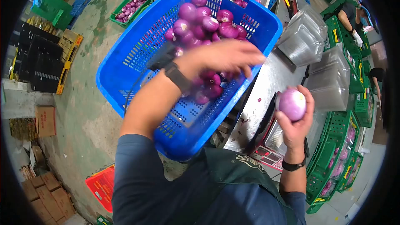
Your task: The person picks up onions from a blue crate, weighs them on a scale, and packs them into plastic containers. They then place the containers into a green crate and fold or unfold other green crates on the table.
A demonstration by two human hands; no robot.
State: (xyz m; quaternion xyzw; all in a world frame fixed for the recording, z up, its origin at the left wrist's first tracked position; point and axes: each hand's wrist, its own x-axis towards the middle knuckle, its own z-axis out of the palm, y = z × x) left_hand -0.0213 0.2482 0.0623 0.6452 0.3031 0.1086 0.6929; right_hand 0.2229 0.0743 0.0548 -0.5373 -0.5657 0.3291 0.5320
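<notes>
A large blue basket (112,79) holds a heap of red onions (187,12). My left hand (225,58) reaches across the basket above the onions, blurred by motion, its fingers stretched toward the right rim; nothing shows in it. In my right hand (296,129) is a peeled purple onion (292,104), held above the scale (268,154) at the edge of the metal table (250,121). Clear plastic trays (302,35) stand stacked beyond that hand.
More clear trays (329,79) and green crates (339,141) line the right side, some with packed onions. A green crate of onions (132,7) lies on the floor behind the basket. A red crate (101,186) is at lower left. Other people's limbs show at upper right.
</notes>
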